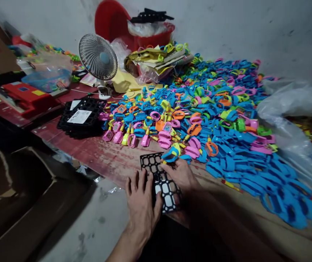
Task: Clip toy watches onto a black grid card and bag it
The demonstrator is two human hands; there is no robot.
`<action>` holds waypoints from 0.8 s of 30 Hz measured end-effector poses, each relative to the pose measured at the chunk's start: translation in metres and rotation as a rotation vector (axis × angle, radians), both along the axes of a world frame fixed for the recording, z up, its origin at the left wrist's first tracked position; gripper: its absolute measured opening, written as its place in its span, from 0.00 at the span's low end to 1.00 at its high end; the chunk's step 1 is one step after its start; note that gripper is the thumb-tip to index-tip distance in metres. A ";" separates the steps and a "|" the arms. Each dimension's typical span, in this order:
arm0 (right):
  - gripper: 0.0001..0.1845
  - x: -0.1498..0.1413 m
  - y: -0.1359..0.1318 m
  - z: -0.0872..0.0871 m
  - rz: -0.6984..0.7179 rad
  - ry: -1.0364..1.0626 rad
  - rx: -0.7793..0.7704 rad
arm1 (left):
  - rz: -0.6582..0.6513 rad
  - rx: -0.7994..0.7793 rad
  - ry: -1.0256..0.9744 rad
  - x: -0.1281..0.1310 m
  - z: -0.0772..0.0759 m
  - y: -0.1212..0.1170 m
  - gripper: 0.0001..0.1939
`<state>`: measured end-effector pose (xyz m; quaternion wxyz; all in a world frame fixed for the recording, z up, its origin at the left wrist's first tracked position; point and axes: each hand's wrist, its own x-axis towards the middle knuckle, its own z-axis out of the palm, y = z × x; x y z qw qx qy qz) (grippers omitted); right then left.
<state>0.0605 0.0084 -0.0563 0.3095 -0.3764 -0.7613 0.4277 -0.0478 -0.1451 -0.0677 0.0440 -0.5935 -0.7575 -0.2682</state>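
Note:
A black plastic grid tray (156, 167) lies at the near edge of the red table (101, 156). My left hand (142, 203) rests flat on the tray's left side, fingers stretched out and apart. My right hand (182, 174) sits on the tray's right side, its fingertips pinched on a blue plastic toy piece (171, 155) at the tray's far corner. Just beyond spreads a big heap of blue, pink, orange and green plastic toy pieces (227, 120).
A stack of black grid trays (82, 116) with a white label sits left of the heap. Behind stand a small desk fan (98, 60), a red basket (156, 36) and papers. A clear plastic bag (295, 120) lies right; cardboard boxes (22, 196) sit lower left.

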 end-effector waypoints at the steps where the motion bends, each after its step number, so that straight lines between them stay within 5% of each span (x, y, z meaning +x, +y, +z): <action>1: 0.13 -0.002 -0.001 -0.005 -0.015 -0.003 -0.025 | 0.032 -0.015 0.003 0.006 0.002 -0.001 0.26; 4: 0.14 -0.008 0.004 -0.010 -0.020 -0.016 -0.066 | 0.060 -0.068 -0.007 0.009 0.014 0.003 0.24; 8: 0.13 -0.010 0.005 -0.006 -0.012 -0.013 -0.047 | -0.050 -0.052 -0.107 -0.022 0.045 0.023 0.14; 12: 0.06 -0.011 -0.004 0.002 -0.003 -0.067 0.165 | -0.258 0.098 -0.475 -0.045 0.069 0.050 0.16; 17: 0.11 -0.015 -0.014 0.008 0.111 -0.075 0.367 | -0.224 -0.006 -0.813 -0.032 0.047 0.060 0.18; 24: 0.11 0.020 0.010 0.032 0.299 -0.086 0.471 | -0.146 0.078 -0.689 -0.033 0.011 0.048 0.14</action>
